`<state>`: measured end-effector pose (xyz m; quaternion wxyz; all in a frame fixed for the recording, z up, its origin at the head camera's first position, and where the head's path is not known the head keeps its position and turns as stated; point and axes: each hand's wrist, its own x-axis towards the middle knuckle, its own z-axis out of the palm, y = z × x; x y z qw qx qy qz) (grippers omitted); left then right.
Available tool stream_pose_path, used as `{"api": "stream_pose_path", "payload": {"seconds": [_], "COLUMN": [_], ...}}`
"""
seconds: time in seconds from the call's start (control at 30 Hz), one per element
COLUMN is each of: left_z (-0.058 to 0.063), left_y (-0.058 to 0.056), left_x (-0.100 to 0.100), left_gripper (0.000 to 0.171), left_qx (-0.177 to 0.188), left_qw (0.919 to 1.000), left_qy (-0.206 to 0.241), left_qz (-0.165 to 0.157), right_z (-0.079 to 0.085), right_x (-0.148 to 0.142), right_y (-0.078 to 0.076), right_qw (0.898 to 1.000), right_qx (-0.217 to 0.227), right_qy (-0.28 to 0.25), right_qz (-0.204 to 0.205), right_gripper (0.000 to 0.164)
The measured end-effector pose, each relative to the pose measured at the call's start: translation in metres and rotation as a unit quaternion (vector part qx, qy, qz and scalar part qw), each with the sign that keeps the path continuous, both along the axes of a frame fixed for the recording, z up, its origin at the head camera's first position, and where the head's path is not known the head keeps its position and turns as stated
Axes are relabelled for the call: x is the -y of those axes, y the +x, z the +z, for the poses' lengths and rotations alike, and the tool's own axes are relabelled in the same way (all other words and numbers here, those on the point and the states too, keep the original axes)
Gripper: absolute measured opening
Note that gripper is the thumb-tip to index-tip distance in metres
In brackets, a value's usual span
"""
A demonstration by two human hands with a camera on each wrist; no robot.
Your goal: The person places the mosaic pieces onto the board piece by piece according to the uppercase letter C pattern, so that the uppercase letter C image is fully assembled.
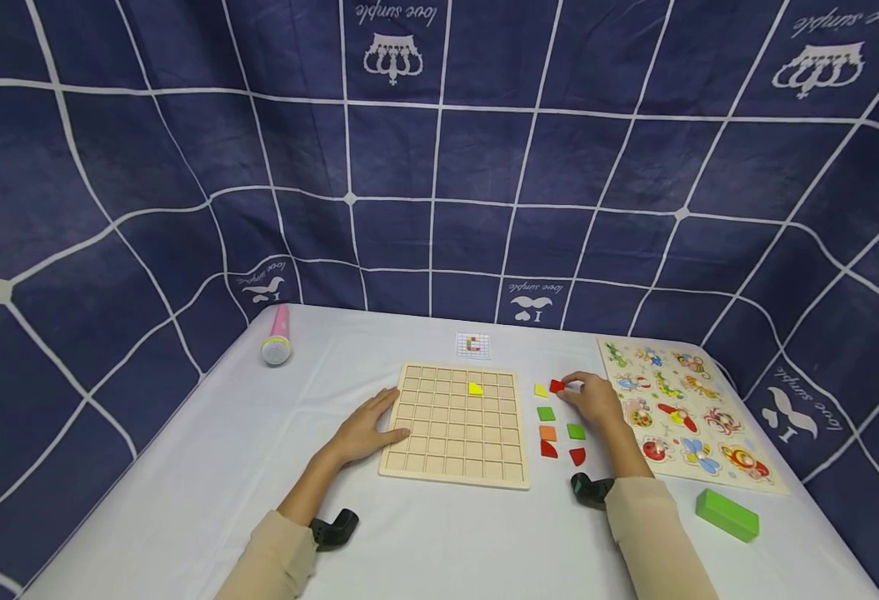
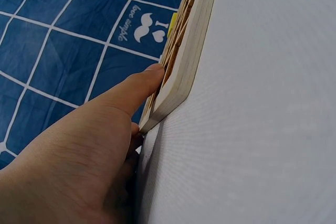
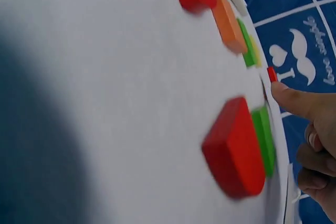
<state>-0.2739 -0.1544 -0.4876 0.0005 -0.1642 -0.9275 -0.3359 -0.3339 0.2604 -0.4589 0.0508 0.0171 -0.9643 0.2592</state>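
Observation:
My left hand (image 1: 364,427) rests at the left side of a wooden grid board (image 1: 454,467), its thumb on the rim and its other fingers stretched along the edge. In the left wrist view the thumb touches the top of the board (image 2: 184,80). One yellow piece (image 1: 475,388) lies in an upper cell. Right of the board, my right hand (image 1: 595,402) pinches a red piece (image 1: 556,386) by its fingertips. Around it lie a yellow piece (image 1: 541,390), green pieces (image 1: 546,413), an orange piece (image 1: 547,433) and red rounded pieces (image 1: 577,457).
A small card with a coloured grid pattern (image 1: 472,345) lies behind the board. A picture puzzle board with insects (image 1: 679,454) and a green block (image 1: 727,515) are at the right. A pink microphone (image 1: 277,337) lies at the back left. Dark patterned cloth (image 1: 476,158) hangs behind the table.

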Motion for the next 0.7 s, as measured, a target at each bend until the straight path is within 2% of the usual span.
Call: {"api": "stream_pose_path", "payload": {"seconds": [0.13,0.37,0.5,0.7], "left_z": [0.000,0.001,0.000,-0.001], "left_y": [0.000,0.000,0.000,0.001], "left_x": [0.000,0.000,0.000,-0.002], "left_gripper": [0.083,0.083,0.083,0.083], "left_qx": [-0.005,-0.009,-0.005,-0.001], "left_qw": [1.0000,0.9999,1.0000,1.0000], "left_qy": [0.003,0.007,0.003,0.007], "left_qz": [-0.001,-0.002,-0.001,0.007], "right_z": [0.004,0.020,0.023,0.016], "right_x": [0.016,0.064,0.088,0.115], "right_y": [0.003,0.008,0.009,0.007], "right_qw": [0.999,0.991,0.988,0.989], "right_qx": [-0.031,-0.096,-0.098,-0.066], "right_qy": [-0.022,-0.064,-0.078,-0.072], "right_qz": [0.010,0.062,0.086,0.114], "right_gripper": [0.030,0.029,0.029,0.030]}}
